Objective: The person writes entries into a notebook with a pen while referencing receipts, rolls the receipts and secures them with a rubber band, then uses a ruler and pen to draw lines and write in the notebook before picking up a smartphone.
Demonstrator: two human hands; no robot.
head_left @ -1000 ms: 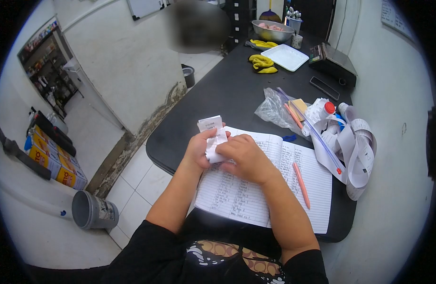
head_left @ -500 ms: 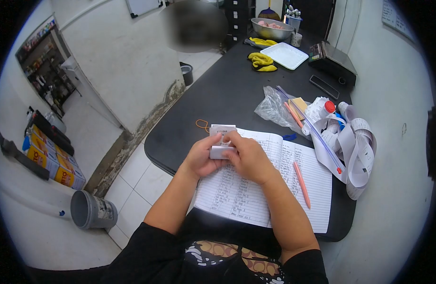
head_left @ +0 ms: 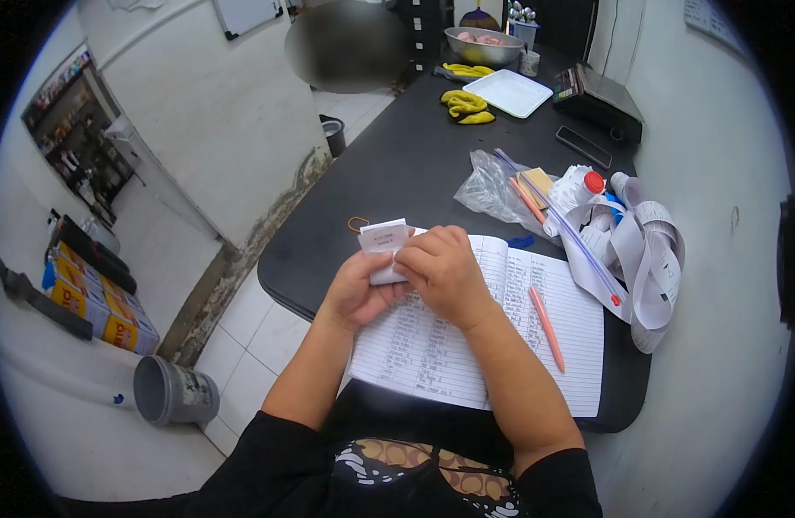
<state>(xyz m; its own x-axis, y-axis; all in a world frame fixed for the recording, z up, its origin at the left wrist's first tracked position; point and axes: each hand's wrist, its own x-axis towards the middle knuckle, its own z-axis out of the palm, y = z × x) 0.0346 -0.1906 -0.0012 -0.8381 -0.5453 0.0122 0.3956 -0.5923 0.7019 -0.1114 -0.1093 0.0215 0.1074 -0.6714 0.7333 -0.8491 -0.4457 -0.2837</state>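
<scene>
Small white printed paper slips (head_left: pixel 385 237) are held in front of me above an open lined notebook (head_left: pixel 553 345). My left hand (head_left: pixel 360 287) is closed on the slips, with the thumb across their front. My right hand (head_left: pixel 442 272) is closed too, its bent fingers pinching the slips' right edge. Handwritten columns fill much of the notebook's left page and part of the right one. A pink pen (head_left: pixel 547 330) lies on the right page. An orange loop (head_left: pixel 357 224), perhaps a rubber band, rests just beyond the slips.
Long curled receipt paper (head_left: pixel 652 259), a clear plastic bag (head_left: pixel 486 192) and a red cap (head_left: pixel 594 182) lie at the right. Farther back are a phone (head_left: pixel 584 147), a scale (head_left: pixel 598 104), a white tray (head_left: pixel 509 93), yellow gloves (head_left: pixel 466 107) and a metal bowl (head_left: pixel 484 47).
The slips have tilted and moved slightly left, with a printed one now facing up. My right fingers have shifted to the slips' right edge. The camera view has shifted a little.
</scene>
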